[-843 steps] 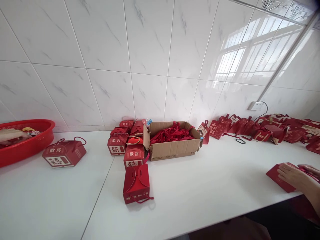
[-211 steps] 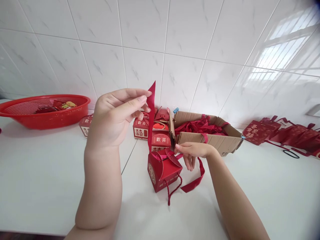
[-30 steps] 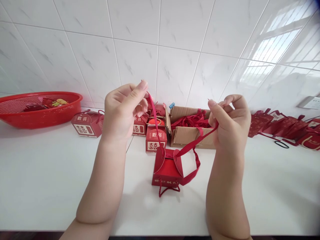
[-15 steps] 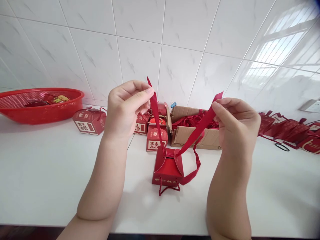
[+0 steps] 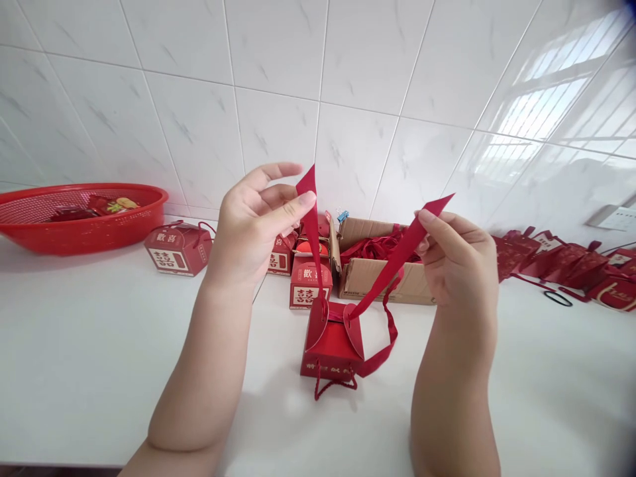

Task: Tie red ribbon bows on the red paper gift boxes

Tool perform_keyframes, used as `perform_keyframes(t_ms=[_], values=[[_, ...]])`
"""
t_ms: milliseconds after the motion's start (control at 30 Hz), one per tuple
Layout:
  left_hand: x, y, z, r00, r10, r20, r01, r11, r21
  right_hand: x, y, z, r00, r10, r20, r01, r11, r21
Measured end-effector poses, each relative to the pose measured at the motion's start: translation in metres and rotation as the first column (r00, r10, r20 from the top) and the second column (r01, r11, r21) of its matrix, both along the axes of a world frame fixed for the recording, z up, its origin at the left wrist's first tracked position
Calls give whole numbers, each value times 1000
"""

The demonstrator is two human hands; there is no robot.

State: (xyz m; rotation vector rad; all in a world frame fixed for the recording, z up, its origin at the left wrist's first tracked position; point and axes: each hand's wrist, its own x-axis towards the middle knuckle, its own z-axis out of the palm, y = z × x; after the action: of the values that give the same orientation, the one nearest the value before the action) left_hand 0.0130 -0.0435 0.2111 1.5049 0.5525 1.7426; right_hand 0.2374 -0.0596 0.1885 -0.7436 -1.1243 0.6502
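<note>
A small red gift box (image 5: 334, 344) stands on the white table, its curved top flaps closed. A red ribbon (image 5: 386, 275) threads through holes in the flaps, and both ends rise taut in a V. My left hand (image 5: 263, 215) pinches one ribbon end between thumb and fingers, up and to the left of the box. Higher on the right, my right hand (image 5: 457, 258) pinches the other end. Another stretch of ribbon loops down along the box's right side. At the front hangs a dark red cord handle (image 5: 336, 384).
Behind the box stands an open cardboard carton (image 5: 382, 288) full of red ribbons. Several red gift boxes (image 5: 177, 248) sit left of it. A red plastic basket (image 5: 84, 232) is at far left. Red bags (image 5: 561, 258) and a black loop (image 5: 557, 299) lie at right.
My right hand has shifted slightly left and down. My left hand's fingers have spread more, with the ribbon tip now standing above the thumb. The view has tilted up a little.
</note>
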Motion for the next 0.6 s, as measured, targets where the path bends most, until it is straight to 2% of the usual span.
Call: perform_keyframes(t_ms=[67,133,233,300,333,467,600], values=[[1,1,-1,999,-33,6,33,999,10,-1,-1,1,1000,-12,-22,12,1000,14],[2,2,-2,998,-59,14,58,998,26,-5,0,1,996,-85,-19,86,994,66],[4,2,-2,998,-59,15,59,998,31,-11,1,-1,950,-313,-19,310,930,199],[5,2,-2,999,-46,23,46,999,25,-13,2,-2,919,-394,-30,388,887,249],[5,1,-2,999,-42,28,41,999,21,-13,3,-2,923,-383,-36,379,889,255],[4,0,-1,999,-29,37,29,1000,6,-7,3,-2,979,-191,-66,201,955,218],[4,1,-1,999,-10,35,9,1000,4,-5,-1,0,985,-174,-19,174,963,208]])
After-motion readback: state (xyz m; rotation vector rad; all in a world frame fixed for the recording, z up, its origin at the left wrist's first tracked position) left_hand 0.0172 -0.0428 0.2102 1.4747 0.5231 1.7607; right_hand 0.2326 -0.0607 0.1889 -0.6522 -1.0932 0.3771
